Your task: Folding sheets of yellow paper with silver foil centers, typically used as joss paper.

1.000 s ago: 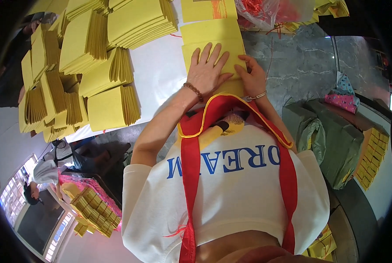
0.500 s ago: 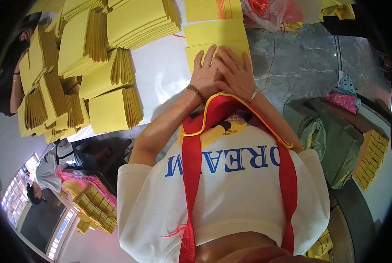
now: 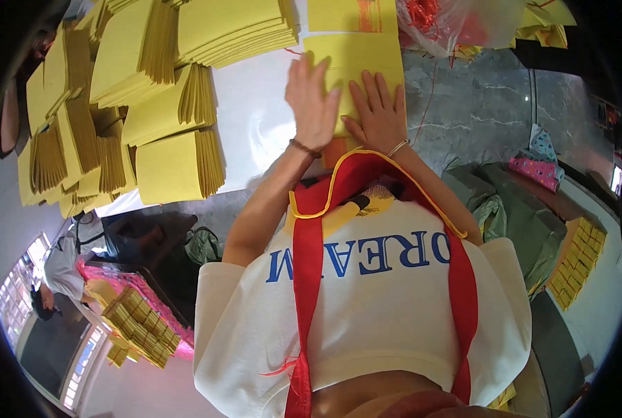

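Note:
A sheet of yellow paper (image 3: 356, 52) lies folded in front of me on the table, with a crease line across it. My right hand (image 3: 380, 115) rests flat on its near right part, fingers spread. My left hand (image 3: 312, 104) is at the sheet's left edge, slightly blurred, fingers stretched out and holding nothing; I cannot tell whether it touches the paper. A patch of orange (image 3: 336, 148) shows between my wrists by the red apron edge (image 3: 366, 159). Just beyond lies another yellow paper (image 3: 335, 15) with an orange print.
Folded yellow paper stacks (image 3: 175, 167) cover the table's left side, beside white sheeting (image 3: 252, 118). A clear plastic bag (image 3: 443, 28) with red string sits far right on the grey marbled surface (image 3: 478, 97). Green wrapped bundles (image 3: 520, 216) stand at right. Another person (image 3: 67, 261) is at lower left.
My hands, together on the paper before, are now apart. The left has moved left and lifted its side toward the paper's edge; the right lies flat, slightly lower. The orange patch has come into view.

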`<action>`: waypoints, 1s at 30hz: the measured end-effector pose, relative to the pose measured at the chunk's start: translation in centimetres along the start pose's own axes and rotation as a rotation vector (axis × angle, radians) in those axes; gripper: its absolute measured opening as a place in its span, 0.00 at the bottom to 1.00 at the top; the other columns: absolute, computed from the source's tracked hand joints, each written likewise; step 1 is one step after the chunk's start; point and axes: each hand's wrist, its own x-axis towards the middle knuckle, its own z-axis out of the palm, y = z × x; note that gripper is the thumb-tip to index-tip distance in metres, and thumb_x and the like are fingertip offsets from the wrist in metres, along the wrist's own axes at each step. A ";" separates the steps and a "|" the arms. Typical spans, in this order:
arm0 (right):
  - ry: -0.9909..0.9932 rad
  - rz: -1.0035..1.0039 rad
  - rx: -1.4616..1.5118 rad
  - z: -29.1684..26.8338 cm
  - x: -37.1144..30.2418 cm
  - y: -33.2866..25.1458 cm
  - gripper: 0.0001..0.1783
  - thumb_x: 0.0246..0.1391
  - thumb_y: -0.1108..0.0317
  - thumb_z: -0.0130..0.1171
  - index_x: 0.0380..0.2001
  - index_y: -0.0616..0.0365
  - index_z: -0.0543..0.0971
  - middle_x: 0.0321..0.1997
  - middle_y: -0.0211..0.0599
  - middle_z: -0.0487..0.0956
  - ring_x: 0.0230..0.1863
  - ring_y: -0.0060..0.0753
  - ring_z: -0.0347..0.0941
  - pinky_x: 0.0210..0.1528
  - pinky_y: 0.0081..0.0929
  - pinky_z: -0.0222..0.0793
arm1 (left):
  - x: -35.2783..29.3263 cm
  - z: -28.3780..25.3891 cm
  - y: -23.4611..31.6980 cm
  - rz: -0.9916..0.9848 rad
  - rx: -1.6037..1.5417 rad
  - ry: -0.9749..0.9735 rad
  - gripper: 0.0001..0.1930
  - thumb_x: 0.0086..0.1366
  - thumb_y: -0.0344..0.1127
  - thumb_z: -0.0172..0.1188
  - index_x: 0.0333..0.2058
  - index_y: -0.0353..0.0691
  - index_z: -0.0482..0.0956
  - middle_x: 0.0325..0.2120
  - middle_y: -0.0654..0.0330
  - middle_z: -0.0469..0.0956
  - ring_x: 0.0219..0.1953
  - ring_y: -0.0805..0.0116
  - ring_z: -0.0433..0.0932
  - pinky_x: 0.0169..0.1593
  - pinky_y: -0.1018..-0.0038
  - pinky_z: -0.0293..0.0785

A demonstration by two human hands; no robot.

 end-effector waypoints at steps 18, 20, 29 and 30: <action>0.082 0.019 0.882 0.5 -0.5 3.5 0.38 0.48 0.60 0.46 0.61 0.56 0.47 0.65 0.45 0.50 0.66 0.45 0.40 0.65 0.44 0.33 | -3.3 -0.4 2.9 0.547 0.755 -0.322 0.27 0.54 0.39 0.47 0.53 0.37 0.62 0.43 0.41 0.68 0.47 0.51 0.66 0.46 0.67 0.64; 0.101 0.284 1.687 -1.7 -0.3 2.7 0.37 0.47 0.68 0.46 0.61 0.57 0.47 0.63 0.45 0.53 0.65 0.41 0.45 0.64 0.37 0.39 | -3.6 0.3 2.5 0.571 0.822 -0.290 0.27 0.53 0.41 0.48 0.52 0.37 0.65 0.40 0.43 0.69 0.45 0.51 0.67 0.43 0.66 0.64; 0.342 0.274 1.976 -4.4 -0.9 6.4 0.26 0.59 0.59 0.37 0.59 0.56 0.54 0.59 0.43 0.60 0.61 0.39 0.55 0.60 0.35 0.51 | -1.1 -3.6 2.5 0.435 0.469 -0.218 0.20 0.44 0.32 0.55 0.41 0.40 0.72 0.27 0.64 0.69 0.32 0.66 0.68 0.33 0.70 0.63; 0.346 0.273 1.976 -4.3 -1.1 6.9 0.26 0.59 0.59 0.37 0.59 0.56 0.54 0.59 0.43 0.60 0.61 0.39 0.55 0.60 0.35 0.51 | -1.1 -5.0 2.2 0.414 0.455 -0.117 0.23 0.42 0.31 0.56 0.42 0.41 0.71 0.29 0.62 0.70 0.34 0.65 0.68 0.35 0.70 0.63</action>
